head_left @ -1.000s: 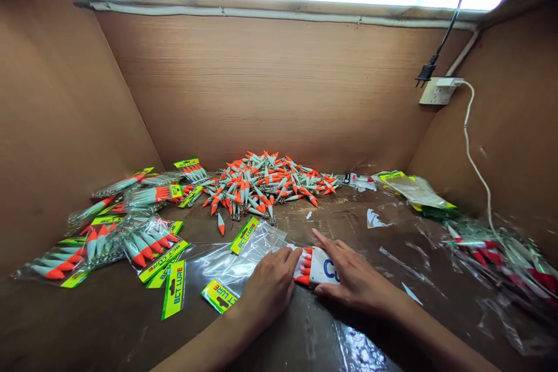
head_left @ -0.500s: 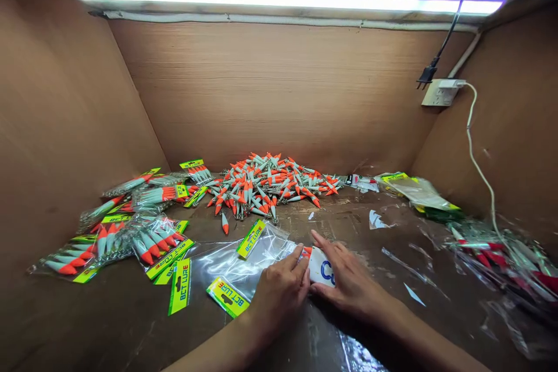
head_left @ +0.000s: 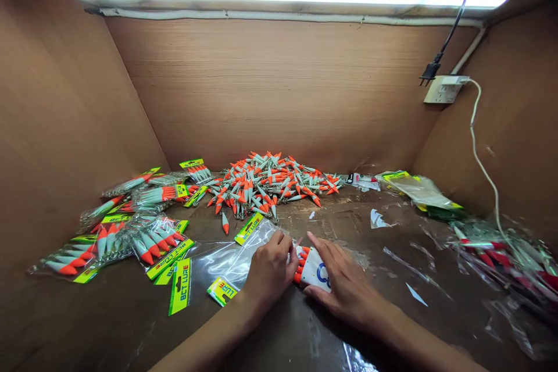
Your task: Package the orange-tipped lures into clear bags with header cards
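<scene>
The white block (head_left: 314, 270) lies between the hands on the table (head_left: 370, 337), its right end under the right hand (head_left: 349, 282) and its left end just beside the left hand (head_left: 270, 264). Orange-tipped lures (head_left: 300, 263) stick out of that left end, toward the left fingers. The right hand clasps the block, thumb along the near edge and the straighter fingers on the far side. The left hand's fingers curl in toward its thumb; what they pinch, if anything, is hidden, so I cannot tell. Clear bags (head_left: 209, 258) with yellow headers (head_left: 250, 228) spread to the left of the left hand, one header partly behind that forearm. The loose pile (head_left: 270, 183) of orange-and-white lures sits beyond both hands, and filled packs (head_left: 152, 238) lie well apart at left.
</scene>
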`<move>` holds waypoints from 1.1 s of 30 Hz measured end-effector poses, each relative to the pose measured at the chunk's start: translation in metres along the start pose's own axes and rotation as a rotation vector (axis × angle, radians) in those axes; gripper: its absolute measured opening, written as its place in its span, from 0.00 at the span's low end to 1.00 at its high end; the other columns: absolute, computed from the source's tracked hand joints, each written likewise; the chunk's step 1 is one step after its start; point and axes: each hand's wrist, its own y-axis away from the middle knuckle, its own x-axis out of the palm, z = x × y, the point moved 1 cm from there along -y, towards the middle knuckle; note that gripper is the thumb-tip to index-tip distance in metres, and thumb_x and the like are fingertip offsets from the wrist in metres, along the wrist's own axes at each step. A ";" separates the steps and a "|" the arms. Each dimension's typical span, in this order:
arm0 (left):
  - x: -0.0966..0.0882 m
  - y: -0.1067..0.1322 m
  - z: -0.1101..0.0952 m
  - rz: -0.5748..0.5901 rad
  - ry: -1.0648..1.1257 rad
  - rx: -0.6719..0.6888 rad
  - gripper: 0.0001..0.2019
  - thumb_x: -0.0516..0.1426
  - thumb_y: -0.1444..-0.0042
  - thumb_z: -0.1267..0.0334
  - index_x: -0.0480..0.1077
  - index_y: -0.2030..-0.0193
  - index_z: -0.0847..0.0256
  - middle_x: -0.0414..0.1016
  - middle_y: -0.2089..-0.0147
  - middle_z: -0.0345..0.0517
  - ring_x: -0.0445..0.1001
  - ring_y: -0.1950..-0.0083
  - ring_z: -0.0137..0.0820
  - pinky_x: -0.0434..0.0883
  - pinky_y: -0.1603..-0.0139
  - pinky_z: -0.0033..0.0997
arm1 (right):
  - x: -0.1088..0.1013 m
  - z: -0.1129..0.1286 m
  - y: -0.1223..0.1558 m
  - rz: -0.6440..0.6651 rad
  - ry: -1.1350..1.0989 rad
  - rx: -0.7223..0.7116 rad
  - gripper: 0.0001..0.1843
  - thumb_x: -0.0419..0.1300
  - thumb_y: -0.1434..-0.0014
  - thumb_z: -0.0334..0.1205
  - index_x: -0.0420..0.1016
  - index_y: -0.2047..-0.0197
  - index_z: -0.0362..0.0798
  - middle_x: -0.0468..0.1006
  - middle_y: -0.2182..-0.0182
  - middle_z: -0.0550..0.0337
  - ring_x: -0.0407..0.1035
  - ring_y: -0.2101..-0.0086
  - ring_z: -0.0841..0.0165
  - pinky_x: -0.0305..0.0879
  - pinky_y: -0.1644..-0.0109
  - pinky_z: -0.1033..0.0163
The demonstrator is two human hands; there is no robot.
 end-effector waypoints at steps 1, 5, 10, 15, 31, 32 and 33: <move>0.001 0.001 -0.002 0.001 0.013 0.009 0.06 0.51 0.36 0.67 0.68 0.62 0.57 0.71 0.61 0.45 0.75 0.62 0.34 0.72 0.62 0.31 | 0.001 0.002 0.000 -0.006 0.003 0.008 0.51 0.66 0.45 0.44 0.41 0.26 0.56 0.63 0.35 0.50 0.60 0.39 0.53 0.58 0.35 0.46; 0.004 0.011 -0.017 0.039 0.082 0.107 0.06 0.51 0.37 0.70 0.68 0.60 0.57 0.71 0.57 0.45 0.74 0.58 0.35 0.73 0.59 0.32 | 0.002 0.006 -0.001 -0.018 0.030 0.007 0.47 0.61 0.42 0.40 0.42 0.26 0.56 0.60 0.34 0.51 0.58 0.37 0.54 0.57 0.34 0.47; -0.008 0.010 -0.010 0.089 0.269 0.214 0.06 0.53 0.35 0.64 0.70 0.54 0.56 0.73 0.55 0.45 0.74 0.53 0.35 0.72 0.51 0.33 | -0.002 0.003 0.000 0.036 0.053 0.036 0.32 0.62 0.41 0.43 0.63 0.34 0.61 0.61 0.34 0.53 0.62 0.40 0.53 0.62 0.38 0.46; -0.023 -0.005 0.042 0.294 0.219 0.234 0.36 0.57 0.38 0.45 0.51 0.28 0.53 0.55 0.27 0.52 0.51 0.26 0.46 0.53 0.28 0.50 | -0.012 -0.012 -0.003 0.065 -0.014 0.023 0.23 0.63 0.40 0.50 0.74 0.41 0.60 0.63 0.35 0.53 0.62 0.39 0.55 0.60 0.36 0.48; -0.005 0.018 0.049 0.457 0.105 0.161 0.43 0.53 0.42 0.34 0.42 0.25 0.44 0.38 0.22 0.50 0.39 0.24 0.52 0.47 0.29 0.60 | -0.021 -0.034 -0.010 0.083 -0.101 0.033 0.43 0.67 0.43 0.48 0.54 0.29 0.56 0.57 0.31 0.50 0.54 0.34 0.55 0.53 0.32 0.47; -0.004 0.018 0.049 0.460 0.107 0.162 0.43 0.53 0.42 0.33 0.42 0.25 0.44 0.37 0.22 0.50 0.38 0.24 0.53 0.46 0.29 0.60 | -0.023 -0.035 -0.010 0.118 -0.079 0.028 0.42 0.66 0.43 0.48 0.54 0.29 0.58 0.54 0.30 0.51 0.54 0.34 0.54 0.53 0.32 0.46; -0.003 0.018 0.050 0.465 0.106 0.162 0.42 0.52 0.42 0.32 0.43 0.26 0.44 0.36 0.22 0.50 0.37 0.24 0.53 0.46 0.29 0.61 | -0.025 -0.036 -0.010 0.156 -0.064 0.025 0.41 0.66 0.42 0.49 0.55 0.29 0.59 0.52 0.29 0.52 0.53 0.34 0.54 0.53 0.32 0.46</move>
